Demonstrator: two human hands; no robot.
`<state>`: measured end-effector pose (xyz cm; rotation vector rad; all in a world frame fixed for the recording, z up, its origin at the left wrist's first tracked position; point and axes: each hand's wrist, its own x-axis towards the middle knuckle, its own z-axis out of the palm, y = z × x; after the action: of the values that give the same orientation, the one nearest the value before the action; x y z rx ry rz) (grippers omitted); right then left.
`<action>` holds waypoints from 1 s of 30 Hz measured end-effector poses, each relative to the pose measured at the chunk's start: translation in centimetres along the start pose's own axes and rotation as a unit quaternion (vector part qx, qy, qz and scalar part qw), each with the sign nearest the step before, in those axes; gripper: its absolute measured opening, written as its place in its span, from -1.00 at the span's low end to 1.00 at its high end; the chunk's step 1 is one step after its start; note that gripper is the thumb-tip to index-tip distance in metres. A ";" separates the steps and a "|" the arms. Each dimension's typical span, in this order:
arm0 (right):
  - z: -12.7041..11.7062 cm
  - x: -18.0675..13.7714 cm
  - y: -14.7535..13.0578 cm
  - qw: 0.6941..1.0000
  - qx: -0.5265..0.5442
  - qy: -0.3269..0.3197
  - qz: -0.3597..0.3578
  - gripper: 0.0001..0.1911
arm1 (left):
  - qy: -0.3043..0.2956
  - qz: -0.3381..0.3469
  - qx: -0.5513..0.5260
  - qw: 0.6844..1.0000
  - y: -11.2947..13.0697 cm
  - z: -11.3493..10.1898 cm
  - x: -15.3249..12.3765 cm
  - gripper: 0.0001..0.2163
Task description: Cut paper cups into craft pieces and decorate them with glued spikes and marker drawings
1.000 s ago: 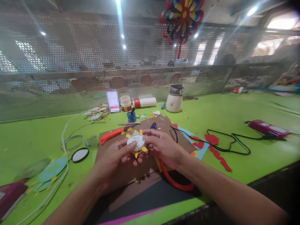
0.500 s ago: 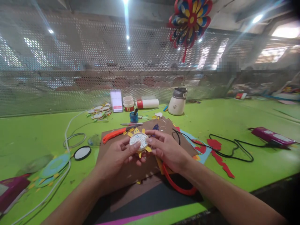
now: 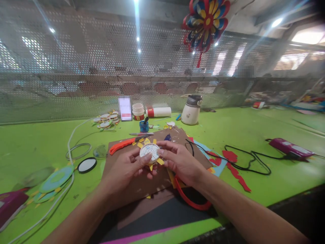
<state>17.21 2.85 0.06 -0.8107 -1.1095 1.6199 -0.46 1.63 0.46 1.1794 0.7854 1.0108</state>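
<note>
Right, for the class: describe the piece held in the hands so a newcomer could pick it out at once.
On the green table lies a large brown sheet. Over it, the left hand and right hand hold a round white disc, its face bearing bluish marks. Yellow tabs stick out around its edge, unlike the long orange-handled tool just beyond.

A white bottle stands on the green table. Left of the bottle lies a white-and-red tube, then stacked cups and an upright phone. A mesh screen runs behind the bottle, a flower decoration hangs above it, and a purple power strip sits well to its right.
</note>
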 end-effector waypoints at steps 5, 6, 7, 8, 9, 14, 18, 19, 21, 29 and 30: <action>-0.2 0.1 0.2 1.000 -0.008 0.002 -0.009 -0.62 | 0.028 -0.002 0.051 0.998 0.0 -0.1 -0.1 -0.66; -0.2 0.1 0.2 1.000 -0.011 0.003 -0.011 -0.63 | 0.033 0.007 0.074 0.997 0.1 -0.1 -0.2 -0.67; -0.3 0.2 0.3 1.000 -0.015 0.004 -0.015 -0.64 | 0.040 0.018 0.098 0.994 0.2 -0.1 -0.2 -0.69; -0.3 0.2 0.4 1.000 -0.019 0.004 -0.018 -0.65 | 0.049 0.031 0.119 0.991 0.3 -0.1 -0.3 -0.70; -0.4 0.3 0.4 0.999 -0.024 0.003 -0.023 -0.65 | 0.058 0.041 0.133 0.989 0.3 -0.1 -0.4 -0.70; -0.5 0.3 0.3 0.997 -0.048 -0.004 -0.052 -0.66 | 0.057 0.051 0.091 0.993 0.2 0.0 -0.5 -0.66; -0.4 0.1 -0.2 0.994 -0.069 0.000 -0.082 -0.67 | 0.029 0.006 -0.001 1.000 0.3 0.3 -0.6 -0.69; -0.4 0.0 -0.4 0.994 -0.073 -0.003 -0.086 -0.68 | 0.028 0.003 -0.012 1.000 0.3 0.3 -0.6 -0.71; -0.4 -0.1 -0.7 0.993 -0.078 -0.013 -0.090 -0.70 | 0.031 0.006 -0.014 0.999 0.4 0.3 -0.6 -0.73; -0.5 -0.2 -1.0 0.994 -0.072 -0.027 -0.079 -0.66 | 0.016 -0.002 -0.028 0.999 -0.1 -0.6 -0.2 -0.71; -0.5 -0.1 -0.9 0.995 -0.068 -0.024 -0.072 -0.64 | 0.013 -0.005 -0.031 0.999 -0.1 -0.6 -0.1 -0.71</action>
<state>17.99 3.03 0.68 -0.7630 -1.2937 1.4629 -1.05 1.73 0.19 1.1101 0.7752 1.0371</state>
